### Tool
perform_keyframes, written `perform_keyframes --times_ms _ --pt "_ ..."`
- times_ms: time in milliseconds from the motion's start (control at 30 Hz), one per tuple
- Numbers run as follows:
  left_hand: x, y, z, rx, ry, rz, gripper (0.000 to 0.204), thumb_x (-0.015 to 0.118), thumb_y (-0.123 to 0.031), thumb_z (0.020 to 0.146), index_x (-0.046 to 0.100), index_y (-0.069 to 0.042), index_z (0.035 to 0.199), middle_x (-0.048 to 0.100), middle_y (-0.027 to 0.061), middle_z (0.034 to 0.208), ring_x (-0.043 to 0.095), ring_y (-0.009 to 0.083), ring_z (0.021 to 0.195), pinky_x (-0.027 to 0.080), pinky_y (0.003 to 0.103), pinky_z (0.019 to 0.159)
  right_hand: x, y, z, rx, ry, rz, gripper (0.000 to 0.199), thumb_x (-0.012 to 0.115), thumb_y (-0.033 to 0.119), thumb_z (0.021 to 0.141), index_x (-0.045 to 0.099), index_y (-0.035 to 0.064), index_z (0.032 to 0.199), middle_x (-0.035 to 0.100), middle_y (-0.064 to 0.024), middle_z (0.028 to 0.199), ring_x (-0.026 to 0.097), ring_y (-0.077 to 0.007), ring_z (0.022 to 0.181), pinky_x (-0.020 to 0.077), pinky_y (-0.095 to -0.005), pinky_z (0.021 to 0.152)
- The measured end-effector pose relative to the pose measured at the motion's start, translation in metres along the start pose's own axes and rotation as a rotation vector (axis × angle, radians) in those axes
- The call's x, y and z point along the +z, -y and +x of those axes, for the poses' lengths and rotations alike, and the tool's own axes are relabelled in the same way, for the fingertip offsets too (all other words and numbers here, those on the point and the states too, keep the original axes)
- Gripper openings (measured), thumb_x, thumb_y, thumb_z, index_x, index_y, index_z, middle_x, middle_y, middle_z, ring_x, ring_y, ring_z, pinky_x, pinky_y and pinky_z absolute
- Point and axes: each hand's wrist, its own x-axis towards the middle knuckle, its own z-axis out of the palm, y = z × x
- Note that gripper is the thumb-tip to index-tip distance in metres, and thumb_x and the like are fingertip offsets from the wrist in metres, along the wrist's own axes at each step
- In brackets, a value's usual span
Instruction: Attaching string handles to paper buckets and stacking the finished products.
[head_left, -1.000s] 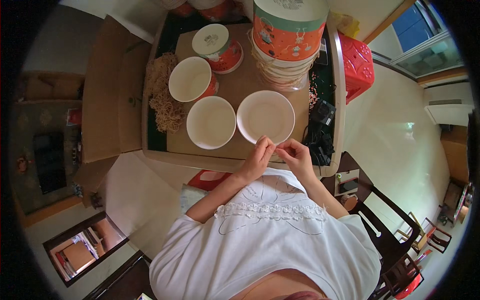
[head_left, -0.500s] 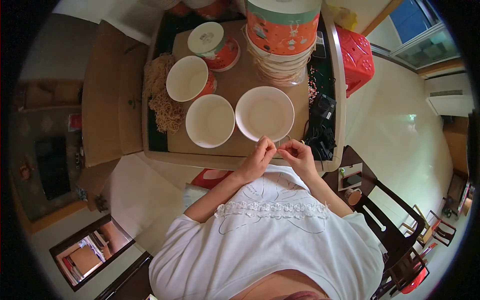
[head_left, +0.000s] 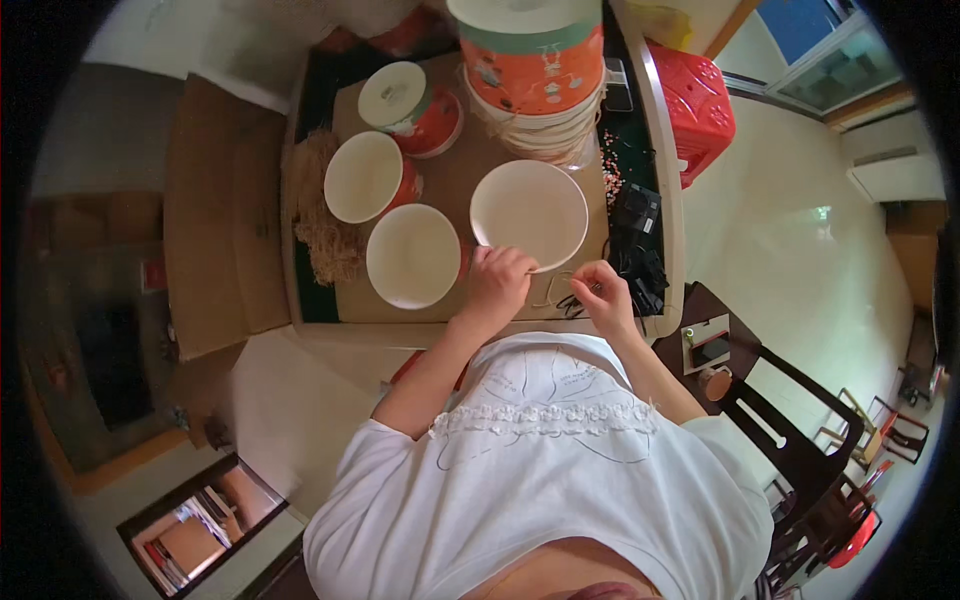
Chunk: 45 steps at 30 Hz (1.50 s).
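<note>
My left hand (head_left: 500, 287) is closed at the near rim of a white-lined paper tub (head_left: 530, 212), its fingers curled over the edge. Just right of it, my right hand (head_left: 604, 296) has thumb and forefinger pinched together. A thin pale string (head_left: 553, 288) lies in a loose curve below the tub and runs toward those fingers; its far end is too fine to follow. Left of my left hand stands a second open tub (head_left: 412, 256). Behind that, a third open tub (head_left: 364, 178) leans on its side.
A red-and-green tub (head_left: 392, 93) lies tilted behind. A tall stack of tubs (head_left: 535, 70) stands at the back, string wound around its lower part. Tangled tan string (head_left: 325, 215) lies at the left edge, black cables (head_left: 640, 275) and small beads (head_left: 610, 170) at the right.
My hands have moved apart: the left went up and left to the tub's rim, the right a little right. String now shows between them. The view has shifted slightly.
</note>
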Motion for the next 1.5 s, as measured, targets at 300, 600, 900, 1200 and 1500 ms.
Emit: perform_keyframes --times_ms 300,600,900,1200,1500 --pt "-0.028 -0.005 0.028 -0.377 0.092 -0.845 0.019 0.059 -0.003 0.083 0.063 0.003 0.101 0.064 0.0034 0.088 0.06 0.009 0.076 0.049 0.022 0.07 0.004 0.011 0.013 -0.277 0.036 0.203 0.006 0.062 0.001 0.081 0.059 -0.0004 0.086 0.051 -0.0109 0.117 0.054 -0.0137 0.102 0.0448 -0.0261 0.084" --pt "-0.036 -0.001 0.035 -0.53 0.244 -1.187 0.029 0.057 0.001 0.082 0.059 0.006 0.11 0.064 0.0064 0.099 0.061 0.0111 0.087 0.048 0.025 0.081 0.001 0.017 0.011 -0.422 -0.019 0.036 0.007 0.063 0.0 0.078 0.058 0.0006 0.083 0.057 -0.0127 0.112 0.055 -0.0165 0.097 0.0441 -0.0288 0.08" --pt "-0.035 0.016 0.035 -0.61 0.29 -1.42 0.035 0.052 0.006 0.082 0.054 0.006 0.117 0.063 0.0087 0.103 0.06 0.0117 0.09 0.049 0.024 0.082 0.004 0.027 0.012 -0.282 0.058 0.206 0.008 0.062 0.0 0.081 0.057 -0.0006 0.087 0.055 -0.0122 0.114 0.055 -0.0144 0.092 0.0456 -0.0253 0.075" --pt "-0.045 0.002 0.035 -0.528 0.355 -1.53 0.047 0.051 0.007 0.079 0.047 0.005 0.125 0.057 0.0094 0.115 0.058 0.0131 0.098 0.049 0.026 0.085 0.007 0.02 0.022 -0.257 0.05 0.14 0.007 0.06 0.0 0.082 0.056 -0.0017 0.087 0.056 -0.0129 0.116 0.055 -0.0146 0.101 0.0446 -0.0263 0.084" --pt "-0.021 0.0 0.04 -0.608 0.204 -1.059 0.017 0.057 0.003 0.078 0.056 0.004 0.095 0.063 0.0061 0.085 0.06 0.0095 0.077 0.05 0.022 0.067 0.02 0.005 0.045 -0.375 -0.099 0.229 0.009 0.061 0.001 0.081 0.055 0.0003 0.088 0.058 -0.0103 0.103 0.055 -0.0178 0.093 0.0449 -0.0297 0.078"
